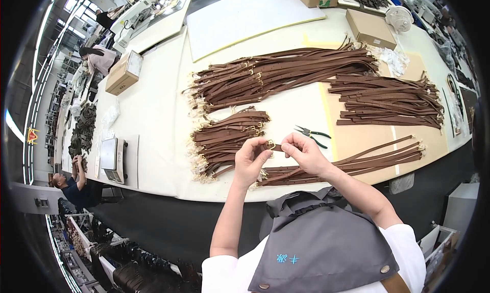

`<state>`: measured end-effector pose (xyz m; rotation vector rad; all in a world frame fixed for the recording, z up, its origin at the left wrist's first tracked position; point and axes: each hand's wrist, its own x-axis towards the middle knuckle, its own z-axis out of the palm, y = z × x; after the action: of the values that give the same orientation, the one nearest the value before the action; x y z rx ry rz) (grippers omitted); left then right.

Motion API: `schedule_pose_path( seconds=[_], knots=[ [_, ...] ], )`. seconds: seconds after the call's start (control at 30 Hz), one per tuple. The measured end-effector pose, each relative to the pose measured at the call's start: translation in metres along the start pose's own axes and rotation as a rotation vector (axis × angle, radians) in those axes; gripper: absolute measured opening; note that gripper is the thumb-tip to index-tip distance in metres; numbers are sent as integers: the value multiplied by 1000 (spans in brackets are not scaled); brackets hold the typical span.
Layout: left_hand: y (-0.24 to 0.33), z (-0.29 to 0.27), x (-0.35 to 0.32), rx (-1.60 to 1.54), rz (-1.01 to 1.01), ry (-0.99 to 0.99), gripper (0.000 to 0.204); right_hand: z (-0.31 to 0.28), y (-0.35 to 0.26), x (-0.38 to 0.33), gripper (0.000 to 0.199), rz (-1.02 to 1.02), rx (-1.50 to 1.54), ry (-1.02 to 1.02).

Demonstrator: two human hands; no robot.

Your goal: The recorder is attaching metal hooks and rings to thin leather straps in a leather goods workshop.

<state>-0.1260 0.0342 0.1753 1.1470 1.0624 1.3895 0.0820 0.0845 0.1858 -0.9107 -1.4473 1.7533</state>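
My left hand (249,161) pinches a small gold-coloured buckle (271,145) between thumb and fingers. From the right, my right hand (306,154) grips the end of a brown strap (278,147) that meets the buckle. Both hands are raised close together above the near side of the table. Just beyond the right hand lies a pair of pliers (312,133) with dark green handles. A stack of short brown straps with gold fittings (224,132) is left of my left hand. Several long straps (367,163) lie beneath and to the right of my hands.
Farther back are a large strap pile (286,73) and another at right (388,99). A white board (250,20), a cardboard box (370,29) and a small white fan (399,18) stand beyond. At left are a scale (113,158) and another box (125,72); co-workers work past them.
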Motion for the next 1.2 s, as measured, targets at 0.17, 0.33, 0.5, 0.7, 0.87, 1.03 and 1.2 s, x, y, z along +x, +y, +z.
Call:
schedule_pose_path(
  seconds=[0.17, 0.33, 0.5, 0.7, 0.87, 1.03, 1.2],
  knots=[
    [22, 17, -16, -18, 134, -18, 32, 0, -39, -11, 18, -25, 109, -146],
    [36, 39, -35, -214, 66, 36, 32, -4, -61, -31, 20, -45, 70, -130],
    [48, 59, -38, -267, 192, 139, 31, -1, -66, -45, 18, -68, 82, -123],
    [50, 65, -44, -263, 212, 3, 29, 6, -70, -60, 17, -59, 190, -94],
    [50, 82, -58, -258, 247, 23, 26, 18, -85, -76, 18, -184, 124, -72],
    [51, 73, -67, -252, 237, 45, 25, 9, -83, -82, 17, -128, -68, -69],
    [48, 77, -73, -393, 189, 116, 27, 13, -80, -87, 19, -134, -8, -55]
  ],
)
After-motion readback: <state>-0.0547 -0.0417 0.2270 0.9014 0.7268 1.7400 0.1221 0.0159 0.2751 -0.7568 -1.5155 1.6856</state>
